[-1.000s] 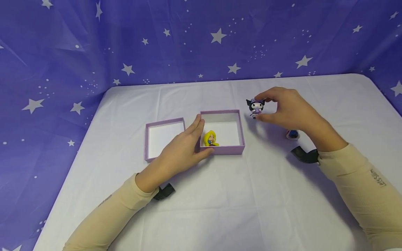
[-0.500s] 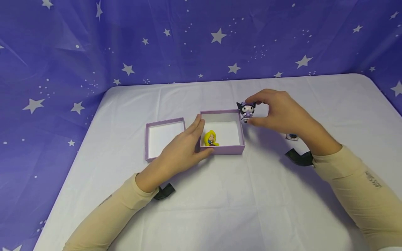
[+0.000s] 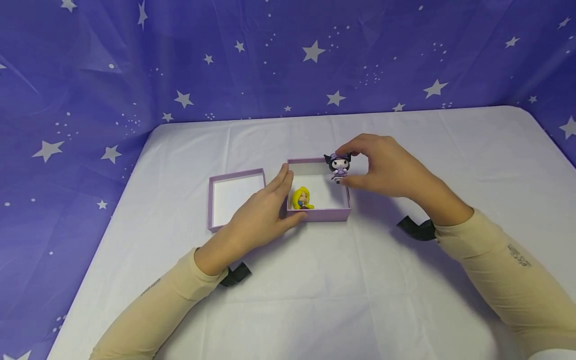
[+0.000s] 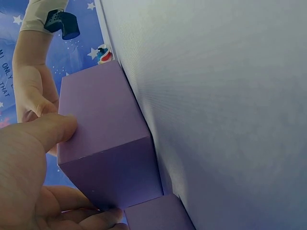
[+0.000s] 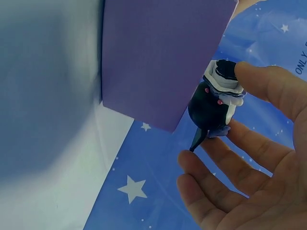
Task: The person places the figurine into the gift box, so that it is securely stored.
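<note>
Presently, the right hand [image 3: 387, 167] pinches a black-and-purple toy [image 3: 339, 166], its grip only toy-wide, at the rim of the purple box [image 3: 327, 215], near the back right corner. The left hand [image 3: 259, 215], fingers nearly straight, touches this box; inside is a yellow-haired doll [image 3: 303, 199].

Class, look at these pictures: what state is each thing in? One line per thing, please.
Purple box: open side up
Second purple container: open side up, partly hidden
Yellow-haired figure: inside the purple box, near its left side
Black-eared figure: held upright
Right hand: pinching the black-eared figure
Left hand: touching the purple box
Red-and-blue item: mostly hidden, posture unclear
</note>
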### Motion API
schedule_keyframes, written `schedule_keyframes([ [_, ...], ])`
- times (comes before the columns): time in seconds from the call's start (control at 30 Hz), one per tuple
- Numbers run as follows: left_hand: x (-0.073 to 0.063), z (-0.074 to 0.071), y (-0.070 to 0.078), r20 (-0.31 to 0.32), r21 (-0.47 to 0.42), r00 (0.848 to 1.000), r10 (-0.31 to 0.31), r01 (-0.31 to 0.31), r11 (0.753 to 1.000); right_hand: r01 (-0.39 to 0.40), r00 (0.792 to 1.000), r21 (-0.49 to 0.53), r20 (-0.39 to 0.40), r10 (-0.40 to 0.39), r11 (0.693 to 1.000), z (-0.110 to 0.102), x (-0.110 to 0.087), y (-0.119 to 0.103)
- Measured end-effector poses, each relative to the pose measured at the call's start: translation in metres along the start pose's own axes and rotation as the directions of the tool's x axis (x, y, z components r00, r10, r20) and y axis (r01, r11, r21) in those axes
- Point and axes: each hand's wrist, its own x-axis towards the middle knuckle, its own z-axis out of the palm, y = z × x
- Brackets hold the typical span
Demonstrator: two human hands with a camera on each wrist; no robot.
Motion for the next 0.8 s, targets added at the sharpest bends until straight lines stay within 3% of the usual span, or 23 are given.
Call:
schedule_keyframes([
  [0.6, 0.0, 0.001, 0.0, -0.002, 0.001, 1.0, -0.002, 0.002, 1.0, 0.033, 0.998, 0.03, 0.051, -0.035, 0.999, 0.018, 0.01, -0.012],
  [0.8, 0.0, 0.002, -0.002, -0.007, -0.002, 1.0, 0.009, -0.009, 1.0, 0.053, 0.996, -0.015, 0.067, -0.052, 0.998, 0.025, 0.014, -0.013],
])
